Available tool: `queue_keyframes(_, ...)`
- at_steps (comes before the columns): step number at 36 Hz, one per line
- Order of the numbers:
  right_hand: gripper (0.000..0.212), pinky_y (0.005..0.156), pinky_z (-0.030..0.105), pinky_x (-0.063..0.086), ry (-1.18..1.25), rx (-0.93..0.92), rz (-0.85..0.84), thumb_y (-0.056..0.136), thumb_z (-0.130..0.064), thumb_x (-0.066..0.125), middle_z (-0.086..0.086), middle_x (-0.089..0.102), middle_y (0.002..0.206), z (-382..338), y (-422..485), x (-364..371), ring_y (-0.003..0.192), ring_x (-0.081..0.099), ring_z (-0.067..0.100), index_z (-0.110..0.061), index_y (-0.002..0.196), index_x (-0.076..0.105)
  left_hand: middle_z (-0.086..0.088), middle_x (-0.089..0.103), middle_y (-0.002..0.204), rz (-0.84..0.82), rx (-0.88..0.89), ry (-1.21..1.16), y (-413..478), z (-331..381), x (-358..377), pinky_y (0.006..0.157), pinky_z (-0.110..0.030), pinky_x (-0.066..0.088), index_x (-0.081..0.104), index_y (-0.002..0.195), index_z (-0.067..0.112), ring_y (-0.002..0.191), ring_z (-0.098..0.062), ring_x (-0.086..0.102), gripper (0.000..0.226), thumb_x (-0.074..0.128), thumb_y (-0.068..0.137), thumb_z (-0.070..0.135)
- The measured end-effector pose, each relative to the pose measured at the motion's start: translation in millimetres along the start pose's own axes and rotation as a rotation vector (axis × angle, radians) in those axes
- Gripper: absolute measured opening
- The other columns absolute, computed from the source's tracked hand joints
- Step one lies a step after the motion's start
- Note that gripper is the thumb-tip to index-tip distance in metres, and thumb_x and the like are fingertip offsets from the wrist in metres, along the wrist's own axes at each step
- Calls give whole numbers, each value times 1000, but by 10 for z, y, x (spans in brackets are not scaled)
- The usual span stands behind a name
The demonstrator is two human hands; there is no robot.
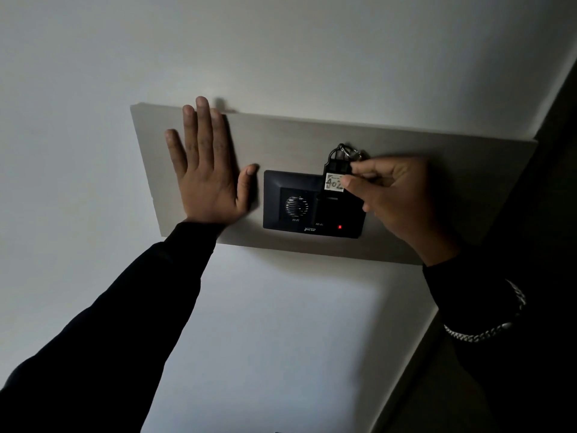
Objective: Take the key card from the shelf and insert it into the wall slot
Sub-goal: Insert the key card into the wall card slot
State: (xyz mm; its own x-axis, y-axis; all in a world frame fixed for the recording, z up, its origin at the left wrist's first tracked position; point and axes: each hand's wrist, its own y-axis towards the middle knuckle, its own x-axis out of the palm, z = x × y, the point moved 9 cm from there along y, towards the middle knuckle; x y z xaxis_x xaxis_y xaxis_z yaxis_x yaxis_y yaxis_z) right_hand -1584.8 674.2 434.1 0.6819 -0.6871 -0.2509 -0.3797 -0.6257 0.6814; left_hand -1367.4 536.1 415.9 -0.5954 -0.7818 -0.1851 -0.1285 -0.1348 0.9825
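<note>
Nearest, two dark sleeves reach up to the grey wall panel (390,142). The left hand (206,170) lies open and flat on it, holding nothing. The right hand (396,198) pinches the key card (334,179) by its edge, long axis upright, just above the slot (329,199) in the black switch plate (312,204); the remaining move looks straight down.

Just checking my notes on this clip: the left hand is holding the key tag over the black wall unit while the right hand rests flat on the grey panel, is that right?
Not quite: the hands are swapped. In the head view the right hand pinches the key tag over the black wall unit, while the left hand rests flat on the grey panel.
</note>
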Motion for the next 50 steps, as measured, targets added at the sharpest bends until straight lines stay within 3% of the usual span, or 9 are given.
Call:
queue_keyframes(5,17,56,30,50,-60,-57,59,68,-23,80,7,69,64,-28,-32,-82,54,59,16,-11,75,70,-31,29,158,-7,-8,7,-5,-13,3,119,-67,19,23,152,-5,150,-45,24,78,27,97,50)
queue_keyframes(9,25,58,23,45,-86,-142,72,67,-18,78,5,64,76,-172,0,-112,60,55,15,-13,88,66,-31,29,158,-5,-10,12,2,-8,1,119,-67,20,22,152,-5,149,-45,25,78,29,97,49)
queue_keyframes(13,37,67,24,49,-226,-301,27,69,-19,74,8,66,91,-404,46,-68,72,60,18,-9,104,67,-32,30,157,-3,-7,7,0,-3,-4,119,-67,19,23,152,-5,149,-46,25,77,32,96,47)
queue_keyframes(21,33,72,25,46,-515,-466,-96,78,-15,67,9,67,80,-607,47,115,70,54,14,-9,111,69,-32,30,157,-6,-16,5,1,-1,-22,118,-68,21,23,151,-6,149,-45,26,77,33,95,46)
queue_keyframes(27,26,73,22,38,-530,-503,-116,81,-10,62,11,66,79,-685,85,112,74,50,13,-6,106,71,-31,28,158,-18,-20,-1,13,-2,-7,119,-68,19,22,152,-5,150,-45,24,76,34,96,45)
queue_keyframes(31,23,74,28,43,-552,-564,-178,82,-10,62,12,68,85,-748,136,92,80,60,26,-7,102,73,-32,27,158,-34,-24,-18,26,16,10,119,-69,16,23,151,-7,150,-46,22,76,33,96,44)
queue_keyframes(36,21,73,29,44,-591,-615,-203,83,-12,64,12,69,85,-752,150,103,80,60,27,-7,102,73,-31,29,158,-46,4,-15,22,88,42,119,-69,18,27,150,-7,150,-44,26,77,31,95,45)
queue_keyframes(50,24,73,32,45,-648,-563,-198,83,-13,63,11,68,83,-689,17,145,81,57,29,-9,105,72,-29,26,160,-106,-2,-27,39,89,27,119,-68,19,22,153,-4,152,-42,22,76,28,97,47)
